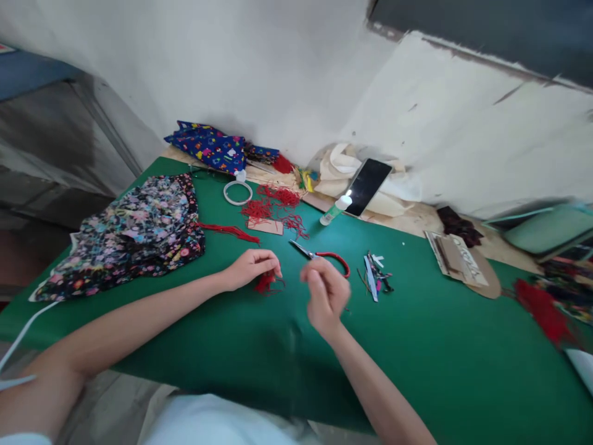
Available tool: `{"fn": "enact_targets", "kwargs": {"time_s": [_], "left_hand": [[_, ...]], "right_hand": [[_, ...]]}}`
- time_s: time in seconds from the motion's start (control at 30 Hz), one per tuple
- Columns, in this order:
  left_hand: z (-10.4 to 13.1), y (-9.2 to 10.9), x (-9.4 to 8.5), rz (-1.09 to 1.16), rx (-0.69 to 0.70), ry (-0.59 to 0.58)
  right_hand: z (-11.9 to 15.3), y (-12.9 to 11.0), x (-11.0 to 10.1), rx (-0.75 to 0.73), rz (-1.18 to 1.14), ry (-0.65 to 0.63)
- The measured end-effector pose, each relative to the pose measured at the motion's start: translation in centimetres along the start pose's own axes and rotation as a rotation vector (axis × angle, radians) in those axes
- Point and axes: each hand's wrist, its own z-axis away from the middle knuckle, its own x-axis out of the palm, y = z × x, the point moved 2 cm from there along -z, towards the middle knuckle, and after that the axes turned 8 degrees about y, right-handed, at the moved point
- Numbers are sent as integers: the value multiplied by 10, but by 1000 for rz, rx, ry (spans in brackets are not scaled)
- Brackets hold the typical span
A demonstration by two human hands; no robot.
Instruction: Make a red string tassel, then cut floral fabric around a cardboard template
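My left hand (254, 268) is closed on a small bundle of red yarn (265, 283) low over the green tabletop. My right hand (325, 293) is raised to the right of it, its fingers curled together and slightly blurred; whatever it may hold is too small to see. Just behind my right hand lie scissors (336, 255) with red handles, their blades pointing left. Loose red yarn (278, 198) and a small brown card (265, 225) lie beyond my left hand. A strand of red yarn stretches from the floral cloth (134, 232) toward the middle.
A glue bottle (335, 211) leans near a dark phone (369, 185) at the wall. A white ring (238, 193) and blue patterned cloth (213, 147) are at the back left. Fabric scraps (376, 277) and cardboard pieces (461, 262) lie right.
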Motion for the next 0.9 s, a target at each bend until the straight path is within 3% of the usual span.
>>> {"fn": "enact_targets", "kwargs": {"time_s": [0.13, 0.33, 0.9], "left_hand": [[0, 1, -1, 6, 25, 40], [0, -1, -4, 12, 50, 71], [-4, -7, -7, 72, 90, 194]], "right_hand": [[3, 20, 19, 24, 61, -97], [4, 25, 28, 24, 97, -273], [5, 32, 28, 182, 72, -113]]}}
